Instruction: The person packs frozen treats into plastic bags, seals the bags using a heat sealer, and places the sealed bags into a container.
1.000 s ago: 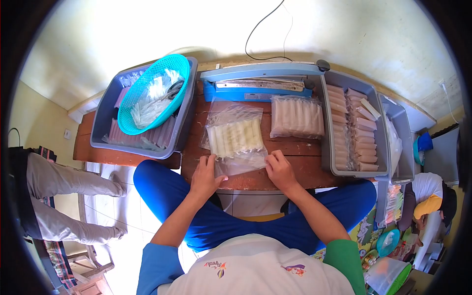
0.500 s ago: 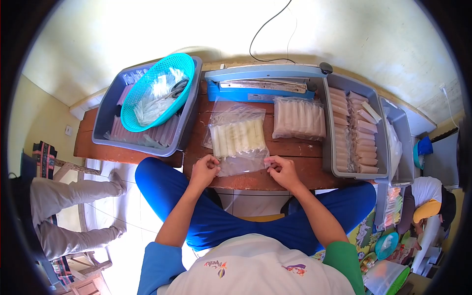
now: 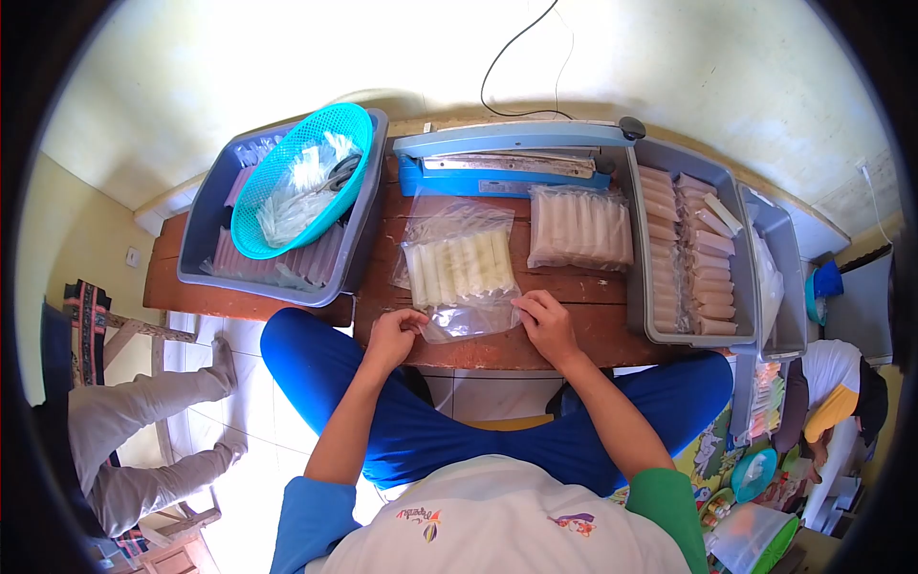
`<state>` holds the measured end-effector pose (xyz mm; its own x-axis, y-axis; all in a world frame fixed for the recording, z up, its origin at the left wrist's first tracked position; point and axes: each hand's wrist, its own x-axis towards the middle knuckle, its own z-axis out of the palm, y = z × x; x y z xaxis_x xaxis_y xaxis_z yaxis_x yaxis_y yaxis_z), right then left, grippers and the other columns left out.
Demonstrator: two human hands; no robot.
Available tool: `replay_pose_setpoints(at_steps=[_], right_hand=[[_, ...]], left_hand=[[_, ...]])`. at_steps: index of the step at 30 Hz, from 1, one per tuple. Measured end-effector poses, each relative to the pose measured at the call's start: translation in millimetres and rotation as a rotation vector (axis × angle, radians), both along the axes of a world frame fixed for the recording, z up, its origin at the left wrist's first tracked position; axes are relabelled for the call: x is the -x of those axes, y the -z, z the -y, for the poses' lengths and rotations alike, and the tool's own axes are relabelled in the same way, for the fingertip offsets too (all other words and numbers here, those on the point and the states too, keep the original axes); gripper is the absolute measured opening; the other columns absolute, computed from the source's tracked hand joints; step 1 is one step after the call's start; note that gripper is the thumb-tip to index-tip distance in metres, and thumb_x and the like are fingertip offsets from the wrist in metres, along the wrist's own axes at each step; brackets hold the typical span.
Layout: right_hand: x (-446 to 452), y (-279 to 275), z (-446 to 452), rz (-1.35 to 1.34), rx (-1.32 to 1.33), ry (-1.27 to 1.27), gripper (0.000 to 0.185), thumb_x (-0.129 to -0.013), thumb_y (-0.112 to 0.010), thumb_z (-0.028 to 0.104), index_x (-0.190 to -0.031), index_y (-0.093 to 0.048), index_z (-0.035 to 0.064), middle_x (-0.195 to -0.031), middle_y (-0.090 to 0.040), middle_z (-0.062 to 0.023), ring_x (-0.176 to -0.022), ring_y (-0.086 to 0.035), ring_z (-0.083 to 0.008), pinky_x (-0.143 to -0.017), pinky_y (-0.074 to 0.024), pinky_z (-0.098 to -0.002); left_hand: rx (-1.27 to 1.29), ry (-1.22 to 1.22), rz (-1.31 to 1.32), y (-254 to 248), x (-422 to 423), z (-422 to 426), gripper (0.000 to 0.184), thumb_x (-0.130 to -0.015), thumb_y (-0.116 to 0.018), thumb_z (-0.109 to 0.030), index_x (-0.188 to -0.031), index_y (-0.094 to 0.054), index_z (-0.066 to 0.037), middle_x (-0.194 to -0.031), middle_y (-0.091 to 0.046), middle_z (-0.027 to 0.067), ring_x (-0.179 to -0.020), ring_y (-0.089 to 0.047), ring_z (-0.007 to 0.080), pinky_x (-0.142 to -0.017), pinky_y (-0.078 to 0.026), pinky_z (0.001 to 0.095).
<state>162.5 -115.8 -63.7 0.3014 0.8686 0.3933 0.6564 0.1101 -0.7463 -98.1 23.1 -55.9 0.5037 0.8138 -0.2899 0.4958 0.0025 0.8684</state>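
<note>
A clear plastic bag [image 3: 473, 321] lies on the wooden table in front of me, with a row of pale yellow, stick-shaped packs [image 3: 461, 268] inside. Its loose, see-through end points toward my body. At that end's left corner my left hand [image 3: 394, 339] is closed in a pinch on the plastic. My right hand [image 3: 548, 327] pinches the opposite corner between thumb and fingers. Just beyond the bag stands a blue impulse sealer [image 3: 507, 178], its long arm above the base. A filled bag of pinkish sticks [image 3: 580, 228] rests to the right.
At left, a grey tub [image 3: 337, 273] carries a turquoise basket [image 3: 251, 234] of plastic bags and scissors. A grey crate [image 3: 638, 297] of pinkish packs stands at right, beside another crate [image 3: 792, 287]. One person's legs [image 3: 163, 407] show at left; another person [image 3: 832, 387] bends at far right.
My right hand has shifted slightly up along the bag's corner, and the bag's loose end is drawn in a little. The person's legs at left have moved slightly.
</note>
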Motion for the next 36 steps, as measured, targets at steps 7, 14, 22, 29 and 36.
replay_pose_setpoints(at_steps=[7, 14, 22, 29, 36], right_hand=[[1, 5, -10, -0.02, -0.087, 0.028, 0.019, -0.074, -0.066, -0.004, -0.089, -0.07, 0.0069, -0.092, -0.062, -0.0093, -0.083, -0.063, -0.0263, -0.07, -0.0513, -0.0329], [-12, -50, -26, -0.054, -0.249, 0.089, 0.013, -0.077, -0.066, -0.004, -0.089, -0.068, 0.0012, -0.098, -0.067, -0.0116, -0.086, -0.065, -0.0206, -0.077, -0.0503, -0.028], [-29, -103, -25, -0.459, -0.115, 0.109, 0.009, -0.088, -0.06, 0.004, -0.09, -0.066, -0.0028, -0.088, -0.071, -0.0099, -0.08, -0.064, -0.012, -0.075, -0.0492, -0.0248], [-38, -93, 10, -0.567, -0.021, 0.102, 0.009, -0.09, -0.059, 0.003, -0.089, -0.065, -0.0033, -0.084, -0.069, -0.0057, -0.08, -0.062, -0.0096, -0.075, -0.0479, -0.0226], [-38, -84, 9, -0.639, -0.098, 0.038, 0.008, -0.093, -0.054, 0.004, -0.096, -0.06, -0.0005, -0.101, -0.067, -0.0103, -0.095, -0.06, -0.0133, -0.087, -0.0451, -0.0263]], left_hand=[[-0.421, 0.013, -0.183, -30, -13, 7, 0.014, -0.07, -0.073, -0.003, -0.084, -0.072, -0.002, -0.087, -0.067, 0.0073, -0.08, -0.064, 0.0153, -0.073, -0.05, 0.0276], [-0.347, -0.179, 0.491, -35, -21, -13, 0.009, -0.082, -0.067, -0.001, -0.09, -0.07, -0.001, -0.103, -0.068, 0.0103, -0.091, -0.064, 0.0159, -0.082, -0.049, 0.0266], [-0.031, -0.181, 0.777, -72, -56, -26, 0.004, -0.091, -0.055, 0.001, -0.092, -0.056, -0.003, -0.098, -0.068, 0.012, -0.092, -0.062, 0.0125, -0.084, -0.046, 0.026], [0.091, -0.102, 0.785, -62, -61, -7, 0.005, -0.091, -0.054, 0.002, -0.093, -0.057, -0.003, -0.093, -0.069, 0.0125, -0.091, -0.064, 0.0147, -0.084, -0.046, 0.0266], [0.107, -0.111, 0.886, -54, -67, -3, 0.005, -0.091, -0.055, 0.001, -0.093, -0.056, -0.003, -0.094, -0.069, 0.0137, -0.09, -0.064, 0.015, -0.083, -0.045, 0.0264]])
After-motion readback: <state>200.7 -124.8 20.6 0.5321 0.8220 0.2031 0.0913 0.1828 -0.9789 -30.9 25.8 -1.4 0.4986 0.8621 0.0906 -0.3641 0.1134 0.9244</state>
